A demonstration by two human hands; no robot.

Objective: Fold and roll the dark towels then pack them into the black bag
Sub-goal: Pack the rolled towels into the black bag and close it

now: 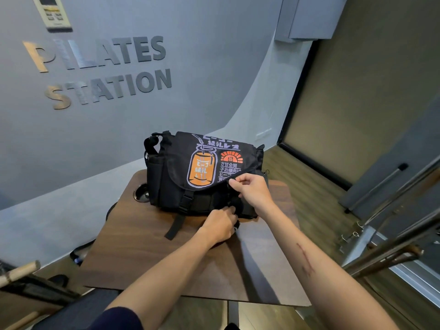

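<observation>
A black bag (181, 172) stands on a dark wooden desk (142, 253), toward its far side and close to the grey wall (119, 129). The front flap of the bag carries a print of an orange can with a straw, an orange half sun and some lines of pale text. On the left part of the front, a black buckle (185, 200) is closed, and below it a loose black strap (175, 226) lies flat on the desk and points toward the person.

The right hand (252, 190) pinches the lower right corner of the flap between thumb and fingers and holds this corner lifted a little from the bag body. The left hand (220, 222) is at the front of the bag, just under the lifted corner; its fingers are curled around a small dark part there (I cannot tell if it is a buckle or a strap end). The two hands are near each other but do not touch.

No towel can be seen on the desk, and the inside of the bag is hidden by the flap.

On the wall, raised letters read "PILATES STATION" (102, 70). A round hole (141, 192) is in the desk, left of the bag.
</observation>
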